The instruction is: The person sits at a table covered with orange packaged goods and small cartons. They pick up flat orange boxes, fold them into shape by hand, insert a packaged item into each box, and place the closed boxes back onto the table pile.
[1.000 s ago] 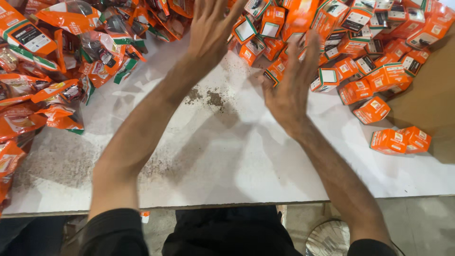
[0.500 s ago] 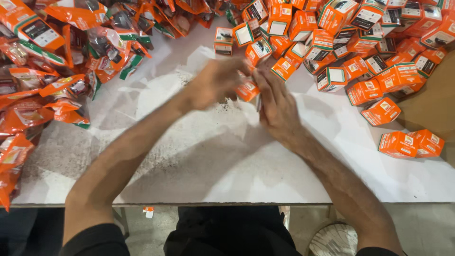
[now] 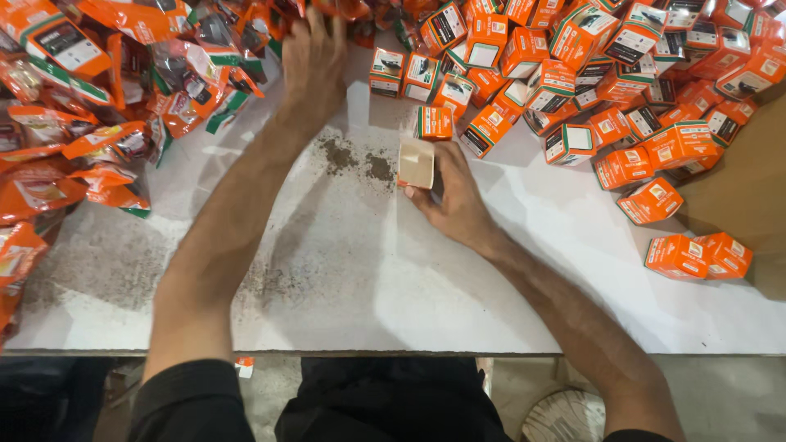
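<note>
My right hand (image 3: 454,196) grips a small open carton (image 3: 416,163), its plain tan inside flap facing up, over the middle of the white table (image 3: 393,286). My left hand (image 3: 313,61) stretches to the far left, fingers spread, resting on the heap of orange plastic pouches (image 3: 164,74); whether it grips one is hidden. A closed orange box (image 3: 434,122) lies just beyond the carton.
A heap of small orange boxes (image 3: 589,65) covers the far right of the table, with strays (image 3: 696,255) near the right edge. Dark crumbs (image 3: 356,160) dot the table's middle. A brown cardboard sheet (image 3: 749,188) lies at right. A round grille (image 3: 565,417) sits on the floor.
Both hands were together at the table's middle half a second ago. Now my left hand has swung back to the pouch pile, while my right stays holding the open carton.
</note>
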